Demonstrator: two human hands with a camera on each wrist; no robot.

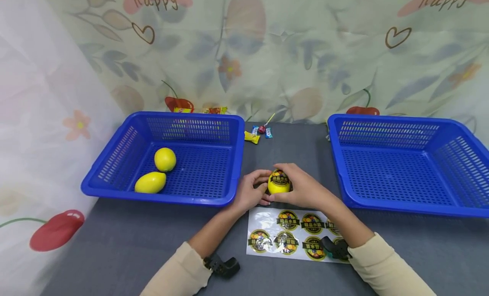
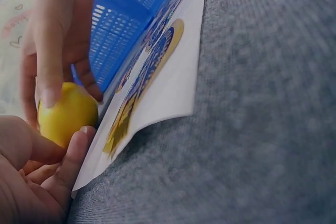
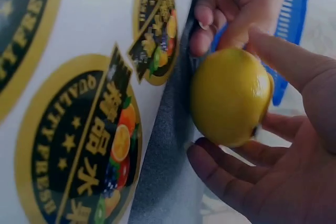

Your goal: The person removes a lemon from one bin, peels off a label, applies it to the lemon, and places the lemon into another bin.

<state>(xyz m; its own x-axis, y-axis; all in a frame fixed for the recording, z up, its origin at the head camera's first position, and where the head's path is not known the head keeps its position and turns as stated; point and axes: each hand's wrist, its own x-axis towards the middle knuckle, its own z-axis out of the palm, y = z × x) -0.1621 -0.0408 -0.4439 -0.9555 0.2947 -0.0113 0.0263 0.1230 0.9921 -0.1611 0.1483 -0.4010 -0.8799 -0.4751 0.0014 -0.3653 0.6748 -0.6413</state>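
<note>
A yellow lemon (image 1: 278,186) with a round black-and-gold fruit sticker (image 1: 279,177) on its face is between both hands, just beyond a label sheet. My right hand (image 1: 304,187) grips it from the right, thumb on the near side and fingers on the far side. From the left, my left hand (image 1: 250,190) curls its thumb and fingers against the lemon. In the right wrist view the lemon (image 3: 229,97) shows a bare yellow side. The white sticker sheet (image 1: 267,219) carries several more round labels and lies under my right wrist.
A blue basket (image 1: 160,197) at left holds two lemons (image 1: 150,182). Another blue basket (image 1: 405,206) stands at right. Small wrapped candies (image 1: 252,137) and a lollipop (image 1: 262,129) lie at the back, before a flowered curtain (image 1: 244,54). The tabletop is grey cloth.
</note>
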